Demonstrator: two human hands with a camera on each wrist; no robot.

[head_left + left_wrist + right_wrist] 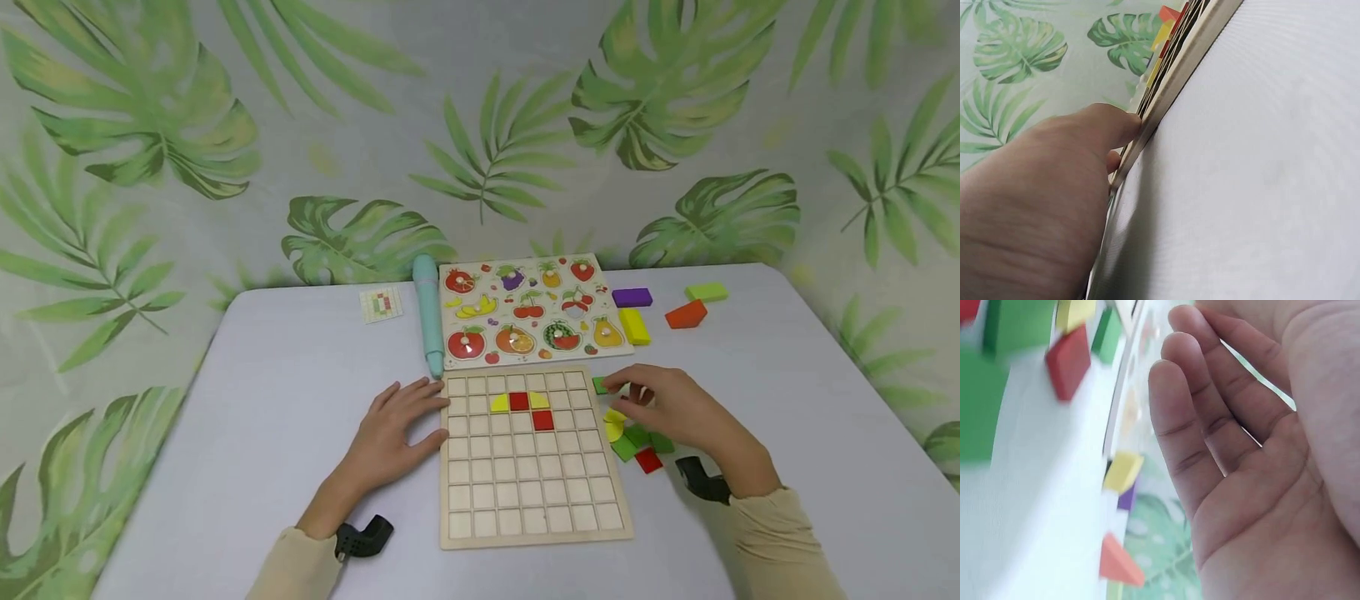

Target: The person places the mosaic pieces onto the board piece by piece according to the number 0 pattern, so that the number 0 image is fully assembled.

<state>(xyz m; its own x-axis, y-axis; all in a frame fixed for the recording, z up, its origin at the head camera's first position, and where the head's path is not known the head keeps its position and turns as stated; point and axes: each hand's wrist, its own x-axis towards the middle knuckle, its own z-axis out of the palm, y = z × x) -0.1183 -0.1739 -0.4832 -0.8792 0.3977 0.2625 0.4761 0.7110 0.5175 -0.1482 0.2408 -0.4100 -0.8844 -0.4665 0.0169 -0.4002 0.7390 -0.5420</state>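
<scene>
A wooden grid board [536, 540] lies in the middle of the table, with two red squares [543, 420] and two yellow curved-edge pieces [500, 404] in its upper cells. My left hand [393, 433] rests at the board's left edge, fingers spread; the left wrist view has the thumb [1124, 124] against the rim. Over the loose pieces beside the board's right edge hovers my right hand [671, 406], fingers loosely bent. Its index fingertip is close to a green piece [599, 385], its thumb above yellow pieces [614, 429]. No piece shows between the fingers in the right wrist view.
Behind the board lie a fruit puzzle [495, 289] and a teal pen-shaped stick [430, 312]. A small pattern card [381, 305] is at the back left. Purple [632, 297], yellow [634, 326], orange [686, 314] and light green blocks [707, 292] sit at the back right.
</scene>
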